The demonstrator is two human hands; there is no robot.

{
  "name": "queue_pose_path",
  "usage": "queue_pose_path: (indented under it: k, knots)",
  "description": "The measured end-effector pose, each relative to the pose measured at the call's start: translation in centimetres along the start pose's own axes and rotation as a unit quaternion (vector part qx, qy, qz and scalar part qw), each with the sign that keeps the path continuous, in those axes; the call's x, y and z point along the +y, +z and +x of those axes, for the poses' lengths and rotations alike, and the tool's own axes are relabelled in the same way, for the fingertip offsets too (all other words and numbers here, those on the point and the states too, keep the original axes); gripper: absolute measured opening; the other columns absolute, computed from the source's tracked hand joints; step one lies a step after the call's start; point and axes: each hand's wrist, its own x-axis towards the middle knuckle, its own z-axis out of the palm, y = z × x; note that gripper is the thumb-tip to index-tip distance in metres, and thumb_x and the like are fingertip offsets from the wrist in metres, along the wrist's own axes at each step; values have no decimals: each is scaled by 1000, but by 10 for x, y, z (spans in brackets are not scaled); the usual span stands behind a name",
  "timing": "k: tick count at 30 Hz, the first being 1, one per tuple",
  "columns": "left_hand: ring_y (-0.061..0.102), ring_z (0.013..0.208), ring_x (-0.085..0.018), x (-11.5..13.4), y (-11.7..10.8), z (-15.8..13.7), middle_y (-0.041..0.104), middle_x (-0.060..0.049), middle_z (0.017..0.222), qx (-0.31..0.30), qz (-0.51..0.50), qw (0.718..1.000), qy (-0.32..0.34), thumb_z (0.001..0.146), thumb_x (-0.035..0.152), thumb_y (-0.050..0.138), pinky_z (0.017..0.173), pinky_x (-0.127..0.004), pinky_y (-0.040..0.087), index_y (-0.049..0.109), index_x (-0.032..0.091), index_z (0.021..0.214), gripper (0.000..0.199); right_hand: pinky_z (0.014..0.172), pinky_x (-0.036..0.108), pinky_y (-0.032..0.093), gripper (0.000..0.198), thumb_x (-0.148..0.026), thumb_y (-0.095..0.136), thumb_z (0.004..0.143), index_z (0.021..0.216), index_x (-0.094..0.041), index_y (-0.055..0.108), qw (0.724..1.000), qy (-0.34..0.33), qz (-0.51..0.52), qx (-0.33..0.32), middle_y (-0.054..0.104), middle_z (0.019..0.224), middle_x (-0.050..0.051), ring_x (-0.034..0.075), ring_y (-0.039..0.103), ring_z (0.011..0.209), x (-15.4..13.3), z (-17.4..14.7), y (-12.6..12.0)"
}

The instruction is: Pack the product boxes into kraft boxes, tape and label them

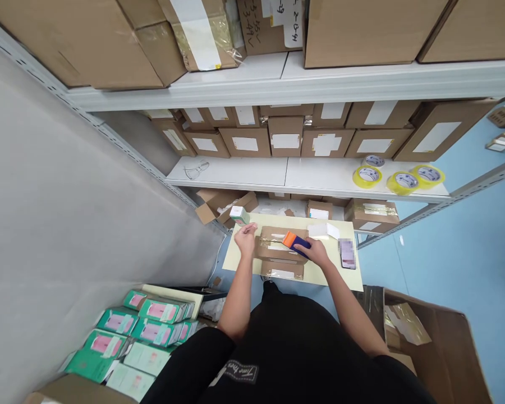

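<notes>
Over the taped carton [272, 252], our right hand [317, 252] grips an orange-and-navy tool [295, 242]; left of the carton, our left hand [246, 240] curls, grasp unclear.

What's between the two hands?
In the head view, a taped cardboard box and an orange-and-blue tool show between the left hand and right hand.

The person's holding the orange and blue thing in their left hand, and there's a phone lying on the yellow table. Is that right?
Not quite. The head view shows the orange and blue thing in the right hand, not the left hand. A phone does lie on the yellow table.
</notes>
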Motion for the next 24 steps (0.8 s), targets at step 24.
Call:
queue_pose_path:
  k: [24]
  knots:
    - [76,80,-20,-135,-20,22,77,-10,79,37,68,976,-202,73,37,80,85,-40,61,72,16,80,23,61,29,36,61,-80,65,83,100,-23,80,987,24,-154,-40,80,88,11,27,71,79,24,34,0]
